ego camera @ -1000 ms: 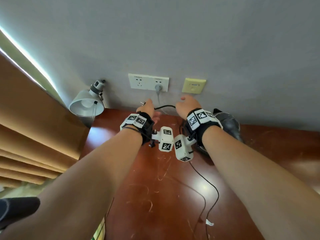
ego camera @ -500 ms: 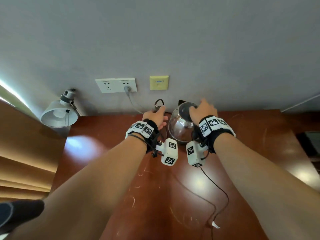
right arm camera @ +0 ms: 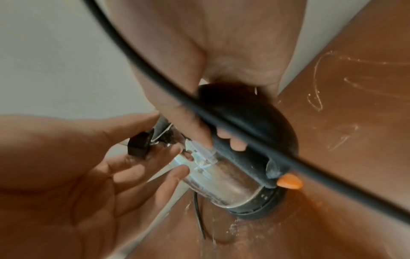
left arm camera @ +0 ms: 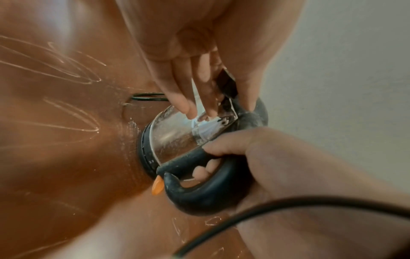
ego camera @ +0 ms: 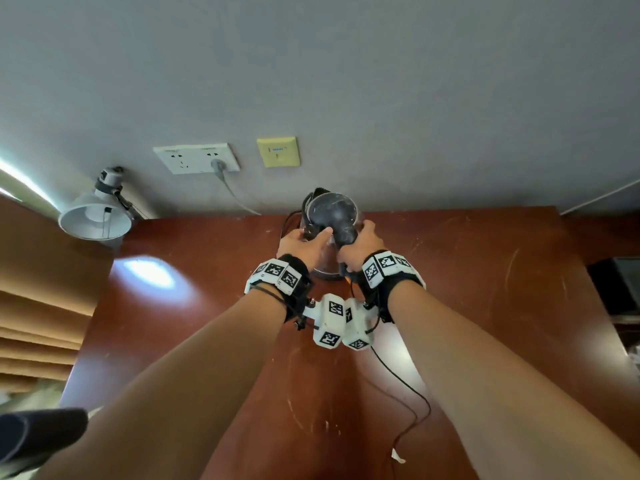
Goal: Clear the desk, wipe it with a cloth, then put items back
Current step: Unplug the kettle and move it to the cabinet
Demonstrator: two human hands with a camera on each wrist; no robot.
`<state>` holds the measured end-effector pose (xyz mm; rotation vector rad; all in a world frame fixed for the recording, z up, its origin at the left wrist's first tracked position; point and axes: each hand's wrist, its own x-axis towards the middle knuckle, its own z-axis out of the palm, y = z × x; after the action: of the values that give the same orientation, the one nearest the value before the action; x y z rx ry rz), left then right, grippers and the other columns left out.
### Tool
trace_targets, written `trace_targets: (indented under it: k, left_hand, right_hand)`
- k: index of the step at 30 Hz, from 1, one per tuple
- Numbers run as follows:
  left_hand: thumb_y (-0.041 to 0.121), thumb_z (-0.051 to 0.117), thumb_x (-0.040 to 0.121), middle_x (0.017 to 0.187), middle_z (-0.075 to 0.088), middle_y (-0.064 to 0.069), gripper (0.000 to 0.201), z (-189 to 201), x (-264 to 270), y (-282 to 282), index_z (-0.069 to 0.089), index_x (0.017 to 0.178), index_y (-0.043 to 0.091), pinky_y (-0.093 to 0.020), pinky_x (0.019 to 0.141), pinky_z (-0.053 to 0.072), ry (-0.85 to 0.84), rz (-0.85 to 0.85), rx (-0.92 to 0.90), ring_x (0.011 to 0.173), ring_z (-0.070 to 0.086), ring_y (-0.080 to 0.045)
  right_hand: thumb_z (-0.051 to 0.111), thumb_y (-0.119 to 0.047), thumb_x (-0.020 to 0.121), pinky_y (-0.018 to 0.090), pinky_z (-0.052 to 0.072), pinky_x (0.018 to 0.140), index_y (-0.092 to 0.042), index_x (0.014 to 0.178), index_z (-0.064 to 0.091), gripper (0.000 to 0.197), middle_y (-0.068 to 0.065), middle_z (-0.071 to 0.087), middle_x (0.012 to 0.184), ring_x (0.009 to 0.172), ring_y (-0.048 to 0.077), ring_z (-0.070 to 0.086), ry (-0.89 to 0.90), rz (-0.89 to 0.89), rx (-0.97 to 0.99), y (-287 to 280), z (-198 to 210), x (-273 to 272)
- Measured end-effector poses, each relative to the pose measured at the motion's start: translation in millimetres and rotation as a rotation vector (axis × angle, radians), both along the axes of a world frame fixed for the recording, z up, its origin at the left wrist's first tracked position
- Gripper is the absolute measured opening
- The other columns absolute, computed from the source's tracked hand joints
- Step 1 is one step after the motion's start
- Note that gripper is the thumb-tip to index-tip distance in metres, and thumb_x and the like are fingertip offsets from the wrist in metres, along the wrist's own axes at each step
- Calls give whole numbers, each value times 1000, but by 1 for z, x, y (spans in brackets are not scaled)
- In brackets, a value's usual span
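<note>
A steel electric kettle [ego camera: 329, 216] with a black lid and handle stands on its base at the back of the red-brown desk [ego camera: 485, 306], near the wall. My right hand [ego camera: 360, 244] grips the black handle [left arm camera: 210, 194], fingers curled through it [right arm camera: 233, 140]. An orange switch [right arm camera: 289, 181] sits at the handle's foot. My left hand [ego camera: 304, 244] lies against the steel side [left arm camera: 177, 136] with its fingers [right arm camera: 142, 175] fairly straight. What looks like the black plug [right arm camera: 138, 145] is pinched between its thumb and forefinger. A black cord loop [ego camera: 285, 225] runs from this hand behind the kettle.
A white desk lamp [ego camera: 95, 220] stands at the back left corner under a double socket [ego camera: 195, 158] holding a grey plug. A yellow wall plate [ego camera: 278, 151] is beside it. A thin black cable [ego camera: 408, 393] trails over the desk. A dark object [ego camera: 616, 285] sits at the right edge.
Both hands moved from the wall socket to the kettle. The right hand went from the lid to gripping the handle. The left hand came onto the kettle's side.
</note>
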<state>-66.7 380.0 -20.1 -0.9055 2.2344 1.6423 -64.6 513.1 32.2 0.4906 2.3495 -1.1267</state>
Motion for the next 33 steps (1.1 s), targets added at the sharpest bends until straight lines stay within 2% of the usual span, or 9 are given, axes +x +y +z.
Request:
trace_targets:
  k: [5,7,10,12,14,20,24,29,33]
  left_hand:
    - [74,75,44,83,77,1,65,22,11,21,73,84,23,-46,86,60,42,45,-13,87,75,-25]
    - [73,75,48,81,77,-1,62,36,14,33,72,84,22,-42,84,60,57,36,-12,78,73,-21]
    - [64,79,58,83,77,-7,50,53,18,52,72,82,20,-41,79,60,73,15,12,65,65,-18]
    - [65,77,51,79,77,-6,53,58,19,65,72,79,20,-43,81,61,86,3,19,65,65,-18]
    - [64,78,57,74,76,-3,48,62,20,80,72,76,19,-39,79,60,86,-39,4,65,65,-20]
    - [69,58,63,70,74,3,54,92,42,134,74,73,19,-35,77,59,174,-235,-200,74,72,-21]
    - [63,52,75,68,70,1,53,133,60,176,68,66,13,-25,62,47,360,-389,-357,68,64,-19]
    - [55,58,79,54,53,4,44,162,96,227,52,54,19,-25,58,43,482,-570,-242,56,50,-18]
    - [55,59,78,51,49,6,46,166,133,268,49,51,19,-24,55,38,506,-623,-153,53,47,-18]
  right_hand:
    - [66,-27,83,35,51,88,-23,130,47,52,13,64,119,106,38,63,152,-10,-52,19,-7,-3]
    - [63,-23,83,33,46,85,-21,124,52,42,12,65,117,109,36,60,201,-45,-45,28,-2,-2]
    - [58,-19,78,39,50,94,-19,122,55,44,11,66,114,110,37,60,230,-130,-42,44,8,4]
    - [58,-18,78,39,49,92,-18,118,56,41,11,67,111,107,37,60,262,-175,-30,59,12,11]
    - [58,-17,78,38,48,88,-19,116,56,38,11,68,107,104,37,61,303,-220,-9,78,16,20]
    - [56,-19,74,41,52,89,-26,111,56,38,8,68,103,100,36,61,376,-382,40,143,38,61]
    - [58,-19,77,37,51,90,-24,117,57,40,5,68,103,100,32,62,414,-518,105,181,48,99]
    - [61,-16,77,45,53,93,-26,112,59,37,3,68,98,96,31,63,447,-688,129,213,56,159]
    - [60,-16,77,38,49,90,-23,106,60,30,4,67,97,95,31,61,463,-798,142,242,63,200]
